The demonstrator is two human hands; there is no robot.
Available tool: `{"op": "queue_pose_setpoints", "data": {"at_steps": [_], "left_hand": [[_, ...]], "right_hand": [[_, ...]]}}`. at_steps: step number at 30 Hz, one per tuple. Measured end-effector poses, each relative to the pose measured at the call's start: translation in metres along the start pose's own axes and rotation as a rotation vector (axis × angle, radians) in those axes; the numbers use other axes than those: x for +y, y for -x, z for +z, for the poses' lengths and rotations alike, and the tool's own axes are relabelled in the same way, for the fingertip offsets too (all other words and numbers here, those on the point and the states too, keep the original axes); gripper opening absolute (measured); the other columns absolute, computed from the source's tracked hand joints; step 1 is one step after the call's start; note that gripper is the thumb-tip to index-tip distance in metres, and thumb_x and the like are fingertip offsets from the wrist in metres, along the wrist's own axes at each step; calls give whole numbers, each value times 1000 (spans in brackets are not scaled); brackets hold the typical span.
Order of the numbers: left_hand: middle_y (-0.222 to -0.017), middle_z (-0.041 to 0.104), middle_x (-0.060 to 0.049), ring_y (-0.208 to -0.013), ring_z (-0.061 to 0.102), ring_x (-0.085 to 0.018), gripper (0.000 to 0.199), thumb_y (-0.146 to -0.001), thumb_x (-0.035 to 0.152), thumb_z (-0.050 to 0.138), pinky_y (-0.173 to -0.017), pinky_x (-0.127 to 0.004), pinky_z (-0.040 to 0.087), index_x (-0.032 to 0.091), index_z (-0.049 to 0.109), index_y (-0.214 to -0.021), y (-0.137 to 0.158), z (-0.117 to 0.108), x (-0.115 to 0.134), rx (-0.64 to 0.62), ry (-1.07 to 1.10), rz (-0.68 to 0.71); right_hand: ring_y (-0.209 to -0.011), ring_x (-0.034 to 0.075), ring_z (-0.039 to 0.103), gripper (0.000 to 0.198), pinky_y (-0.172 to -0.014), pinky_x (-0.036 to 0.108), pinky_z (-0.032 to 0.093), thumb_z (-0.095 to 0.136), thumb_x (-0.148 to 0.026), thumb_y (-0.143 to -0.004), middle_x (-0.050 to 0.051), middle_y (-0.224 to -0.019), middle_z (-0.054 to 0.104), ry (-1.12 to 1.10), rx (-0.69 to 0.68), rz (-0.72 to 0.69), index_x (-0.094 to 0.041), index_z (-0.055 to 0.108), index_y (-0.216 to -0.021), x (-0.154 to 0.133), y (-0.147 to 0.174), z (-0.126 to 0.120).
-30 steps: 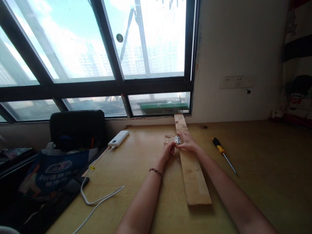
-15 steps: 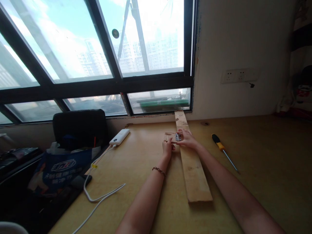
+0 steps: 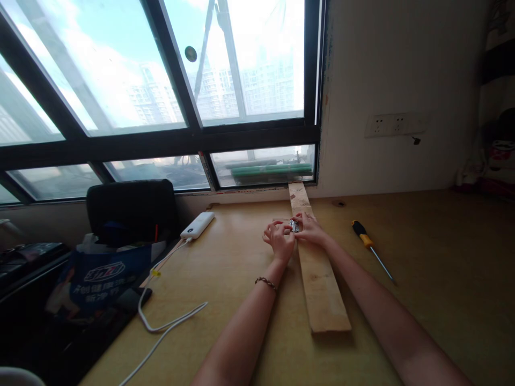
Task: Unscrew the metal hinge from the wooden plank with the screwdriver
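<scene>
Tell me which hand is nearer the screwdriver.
Right. The right hand rests on the plank at the hinge, on the side toward the screwdriver. The left hand is beyond the plank's far edge, farther away.

Bright daylight from window (image 3: 225, 69), sky blown out; left foreground dim; wide-angle edges bent, soft.

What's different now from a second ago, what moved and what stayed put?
The left hand rose from beside the long pale wooden plank and curled its fingers up to the small silver metal hinge. The right hand kept pressing that hinge on the plank. Plank, yellow-and-black handled screwdriver and white power bank stayed where they were.
</scene>
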State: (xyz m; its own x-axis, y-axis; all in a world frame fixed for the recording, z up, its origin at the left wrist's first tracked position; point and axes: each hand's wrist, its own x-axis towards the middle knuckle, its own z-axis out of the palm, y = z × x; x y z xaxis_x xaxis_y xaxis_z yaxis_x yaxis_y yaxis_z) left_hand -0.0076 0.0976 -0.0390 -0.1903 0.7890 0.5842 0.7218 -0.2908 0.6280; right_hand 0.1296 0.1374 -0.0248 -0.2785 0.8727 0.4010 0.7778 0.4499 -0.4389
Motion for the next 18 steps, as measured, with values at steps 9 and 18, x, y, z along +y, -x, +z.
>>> {"op": "queue_pose_setpoints", "data": {"at_steps": [9, 18], "left_hand": [[-108, 53, -7, -113, 33, -30, 8, -69, 24, 59, -98, -55, 12, 23, 67, -72, -14, -7, 5, -117, -64, -39], [-96, 62, -4, -106, 40, -29, 4, -63, 22, 69, -97, -62, 4, 24, 66, -61, -51, -21, -1, -444, -153, 188]], "right_hand": [[-109, 24, 47, 61, -97, 37, 29, 69, -41, -60, 7, -116, 51, -1, 0, 25, -20, 53, -115, -5, 1, -2], [-108, 24, 48, 64, -95, 37, 30, 69, -47, -59, 6, -115, 53, -24, 13, 27, -21, 52, -115, -8, 3, -3]]}}
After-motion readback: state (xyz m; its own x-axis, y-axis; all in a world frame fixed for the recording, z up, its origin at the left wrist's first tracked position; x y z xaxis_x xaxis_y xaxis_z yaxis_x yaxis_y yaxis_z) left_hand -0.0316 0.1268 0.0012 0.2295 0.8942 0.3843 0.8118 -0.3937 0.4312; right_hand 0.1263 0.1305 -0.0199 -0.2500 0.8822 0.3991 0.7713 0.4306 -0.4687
